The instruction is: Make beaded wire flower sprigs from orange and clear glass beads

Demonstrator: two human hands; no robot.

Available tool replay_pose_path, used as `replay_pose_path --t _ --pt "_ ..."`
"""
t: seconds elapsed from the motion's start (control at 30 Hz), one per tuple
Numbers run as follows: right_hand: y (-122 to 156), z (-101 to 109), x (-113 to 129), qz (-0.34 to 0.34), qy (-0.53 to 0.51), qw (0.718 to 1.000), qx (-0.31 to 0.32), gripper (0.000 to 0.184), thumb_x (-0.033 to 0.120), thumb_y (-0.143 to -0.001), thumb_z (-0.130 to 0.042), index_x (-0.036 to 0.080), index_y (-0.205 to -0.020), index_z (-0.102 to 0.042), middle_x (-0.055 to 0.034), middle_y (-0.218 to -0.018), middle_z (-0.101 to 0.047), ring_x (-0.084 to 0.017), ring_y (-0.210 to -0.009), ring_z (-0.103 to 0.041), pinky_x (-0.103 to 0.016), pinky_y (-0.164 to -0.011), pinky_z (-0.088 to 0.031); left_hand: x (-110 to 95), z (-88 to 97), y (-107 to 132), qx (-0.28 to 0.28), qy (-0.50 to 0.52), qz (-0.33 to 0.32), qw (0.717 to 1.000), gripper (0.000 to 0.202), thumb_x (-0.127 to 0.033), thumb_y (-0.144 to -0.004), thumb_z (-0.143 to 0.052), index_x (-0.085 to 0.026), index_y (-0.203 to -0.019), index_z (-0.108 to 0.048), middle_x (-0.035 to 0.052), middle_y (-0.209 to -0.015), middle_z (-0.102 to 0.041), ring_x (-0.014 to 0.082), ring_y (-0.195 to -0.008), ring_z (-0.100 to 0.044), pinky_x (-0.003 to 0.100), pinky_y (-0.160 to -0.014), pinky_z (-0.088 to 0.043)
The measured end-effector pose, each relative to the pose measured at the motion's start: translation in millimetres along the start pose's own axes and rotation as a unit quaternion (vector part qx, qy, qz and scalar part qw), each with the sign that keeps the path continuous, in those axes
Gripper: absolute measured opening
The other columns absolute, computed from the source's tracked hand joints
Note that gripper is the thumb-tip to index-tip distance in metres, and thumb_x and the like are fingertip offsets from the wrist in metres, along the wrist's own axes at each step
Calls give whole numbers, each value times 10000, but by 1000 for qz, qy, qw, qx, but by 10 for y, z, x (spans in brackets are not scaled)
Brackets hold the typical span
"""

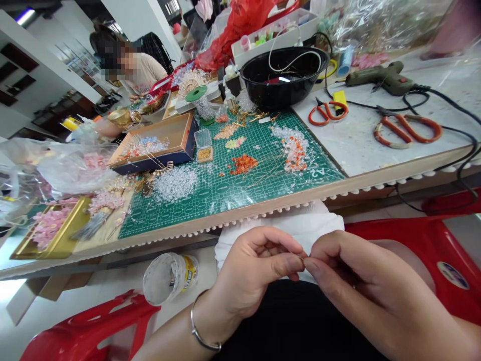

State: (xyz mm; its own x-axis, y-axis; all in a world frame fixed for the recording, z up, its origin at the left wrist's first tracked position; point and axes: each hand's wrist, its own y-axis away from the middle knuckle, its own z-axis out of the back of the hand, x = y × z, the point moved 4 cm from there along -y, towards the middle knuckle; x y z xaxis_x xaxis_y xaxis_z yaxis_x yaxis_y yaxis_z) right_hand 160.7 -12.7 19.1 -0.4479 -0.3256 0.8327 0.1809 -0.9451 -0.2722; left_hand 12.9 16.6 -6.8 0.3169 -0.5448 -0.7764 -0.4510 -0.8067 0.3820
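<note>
My left hand (259,265) and my right hand (361,281) meet tip to tip above my lap, below the table edge. Each pinches thumb against forefinger. A tiny reddish-brown bit shows where the fingertips touch, too small to name. A silver bangle circles my left wrist. On the green cutting mat (210,193) beyond my hands lie clear beads (175,183), orange beads (244,164), and a mixed heap of clear and orange beads (295,150). Thin wires (263,173) stretch between the last two heaps.
Two orange-handled cutters (408,129), (327,113) and a glue gun (379,77) with its cord lie to the right. Behind the mat stands a black basin (283,80). A shallow box (158,145) sits left. Below are a white bucket (161,278) and red stools (93,331). A person sits across.
</note>
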Motion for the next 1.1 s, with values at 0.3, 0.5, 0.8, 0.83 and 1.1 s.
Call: replay_pose_path --t 0.3,0.5,0.8,0.83,1.1 --pt "-71 -114 -304 -106 -67 991 56 213 328 -977 -497 227 -876 -655 59 -549 -477 -126 -464 -458 -205 -406 -395 -463 -65 -29 -16 -503 -222 835 52 -185 -822 -773 -231 -828 -798 33 -767 -744 160 -733 -643 260 -723 -465" --pt "-168 -69 -441 -118 -59 990 53 227 279 -932 -474 247 -715 -530 41 -565 -481 -130 -476 -477 -204 -415 -420 -1063 65 -713 -13 -620 -282 732 156 -280 -942 -629 -249 -927 -781 8 -958 -792 164 -891 -706 287 -836 -523" --pt "-257 -63 -626 -51 -1 997 65 209 166 -957 -437 259 -777 -489 58 -585 -496 -118 -480 -492 -182 -443 -445 -1452 516 -2203 -39 -801 -219 556 175 -187 -889 -616 -209 -892 -790 51 -981 -782 252 -952 -689 413 -909 -514" --pt "-280 -44 -628 -49 0 997 54 220 178 -958 -454 260 -755 -476 61 -576 -483 -115 -474 -480 -180 -432 -438 -1440 534 -2254 -37 -801 -219 556 161 -190 -878 -627 -208 -867 -787 54 -970 -777 255 -956 -683 418 -920 -507" --pt "-382 175 -501 -41 -13 998 -51 208 193 -905 -522 253 -706 -525 67 -527 -492 -93 -409 -470 -155 -368 -416 -1449 376 -1647 -79 -688 -255 675 162 -257 -950 -536 -198 -1011 -674 42 -909 -738 159 -783 -694 296 -696 -563"
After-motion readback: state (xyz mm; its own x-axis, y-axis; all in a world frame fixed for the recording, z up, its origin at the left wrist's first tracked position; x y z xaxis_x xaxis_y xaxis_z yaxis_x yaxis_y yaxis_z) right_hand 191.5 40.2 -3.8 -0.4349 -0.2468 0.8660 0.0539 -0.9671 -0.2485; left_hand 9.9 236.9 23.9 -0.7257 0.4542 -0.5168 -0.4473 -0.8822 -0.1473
